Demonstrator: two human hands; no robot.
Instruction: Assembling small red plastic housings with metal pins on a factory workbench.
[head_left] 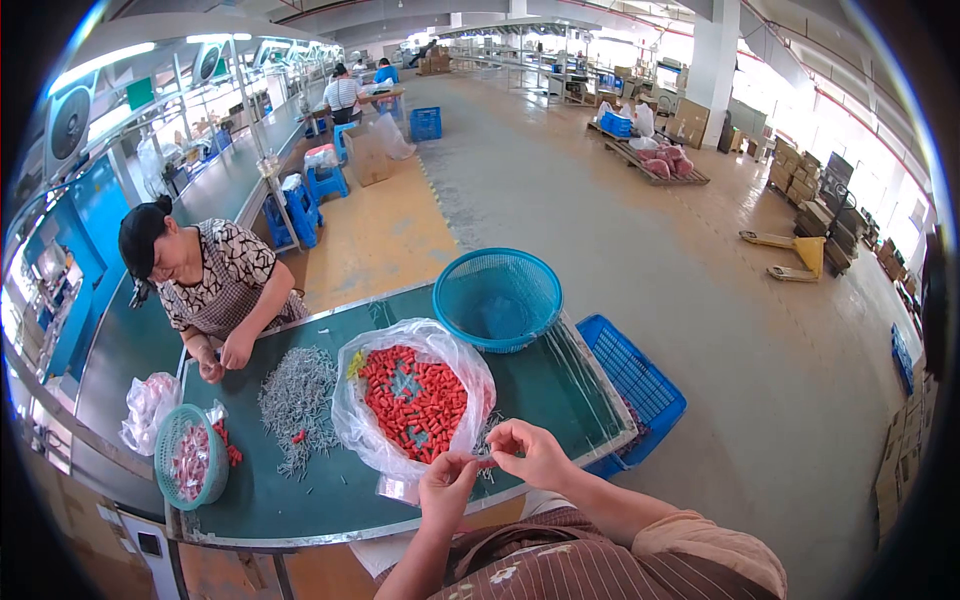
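My left hand [447, 490] and my right hand [532, 456] meet over the near edge of the green-topped table, both with fingers pinched. Between their fingertips is a small red piece [486, 462], mostly covered by the fingers. Just beyond them stands a clear plastic bag [345, 425] with its mouth rolled open, full of small red cylindrical pieces [415, 395]. A few small grey metal parts lie partly hidden behind my right hand. To the bag's left spreads a loose pile of similar small grey metal parts [300, 400], with a red piece among them.
A teal mesh basket [498, 300] sits at the table's far right corner; a blue crate [640, 385] stands beside the table. A smaller green basket [165, 455] with bagged pieces is at left. A co-worker [235, 265] handles something small across the table. A yellow pallet jack [808, 255] stands far right.
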